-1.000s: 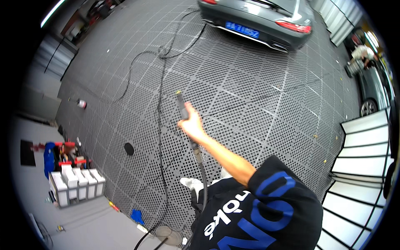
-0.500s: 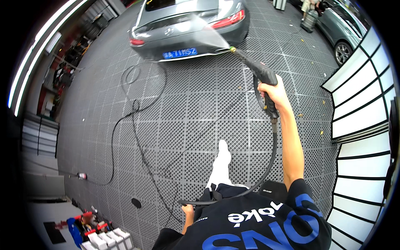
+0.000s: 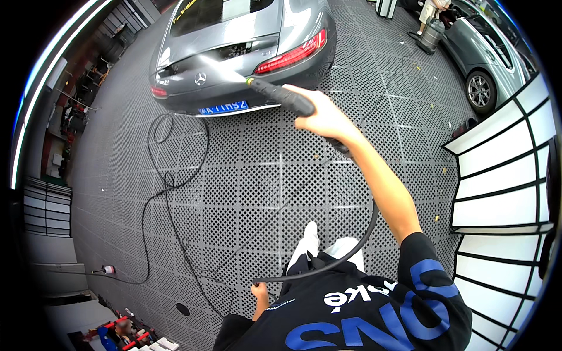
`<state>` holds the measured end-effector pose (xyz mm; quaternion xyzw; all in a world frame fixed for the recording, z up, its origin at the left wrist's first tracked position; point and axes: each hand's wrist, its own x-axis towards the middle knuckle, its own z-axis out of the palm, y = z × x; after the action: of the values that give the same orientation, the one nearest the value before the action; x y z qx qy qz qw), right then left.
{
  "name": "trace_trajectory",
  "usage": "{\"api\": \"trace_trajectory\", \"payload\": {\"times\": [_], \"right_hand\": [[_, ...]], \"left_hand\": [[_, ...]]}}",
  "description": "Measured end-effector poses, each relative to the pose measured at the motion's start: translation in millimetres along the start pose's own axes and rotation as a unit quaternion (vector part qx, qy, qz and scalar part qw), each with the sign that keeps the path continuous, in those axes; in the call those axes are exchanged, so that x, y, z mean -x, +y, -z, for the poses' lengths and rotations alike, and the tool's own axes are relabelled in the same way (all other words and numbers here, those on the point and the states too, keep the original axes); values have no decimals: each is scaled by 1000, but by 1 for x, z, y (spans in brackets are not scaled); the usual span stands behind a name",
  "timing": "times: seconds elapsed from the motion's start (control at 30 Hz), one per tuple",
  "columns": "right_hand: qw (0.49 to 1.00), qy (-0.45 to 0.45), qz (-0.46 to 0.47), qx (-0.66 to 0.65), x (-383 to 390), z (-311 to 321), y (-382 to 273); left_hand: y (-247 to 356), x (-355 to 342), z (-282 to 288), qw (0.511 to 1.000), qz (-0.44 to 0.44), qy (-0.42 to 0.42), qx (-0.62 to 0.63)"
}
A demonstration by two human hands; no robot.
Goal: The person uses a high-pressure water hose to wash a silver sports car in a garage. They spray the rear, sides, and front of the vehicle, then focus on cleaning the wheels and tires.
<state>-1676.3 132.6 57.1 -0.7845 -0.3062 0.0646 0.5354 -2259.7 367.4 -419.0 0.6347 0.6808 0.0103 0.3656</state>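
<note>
Dark perforated tiles make up the floor [image 3: 410, 181] around you, pale lines crossing it and small yellow scraps dotted over it. The black spray gun [image 3: 282, 97] is out ahead of your chest, its handle wrapped in your closed right hand [image 3: 329, 119], and white mist fans from its nozzle across the tail of a grey car [image 3: 253, 48]. A black hose [image 3: 358, 245] curves before your legs to your left hand [image 3: 261, 291], which is closed on it. More hose [image 3: 208, 143] loops over the tiles. White black-framed panels [image 3: 497, 202] line your right; bright light strips [image 3: 35, 99] run along the left.
</note>
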Motion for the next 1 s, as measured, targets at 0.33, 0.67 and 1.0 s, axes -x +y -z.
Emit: {"api": "trace_trajectory", "payload": {"times": [0.33,0.67,1.0], "right_hand": [[991,-107,80,-19,-50,149,110],[971,33,-146,185,-46,438,270],[912,-251,-274,174,-96,592,490]], "left_hand": [[184,86,-115,990,-129,-52,27],[303,224,-334,973,-103,-201,51],[555,264,-641,906,-284,-157,-273]]}}
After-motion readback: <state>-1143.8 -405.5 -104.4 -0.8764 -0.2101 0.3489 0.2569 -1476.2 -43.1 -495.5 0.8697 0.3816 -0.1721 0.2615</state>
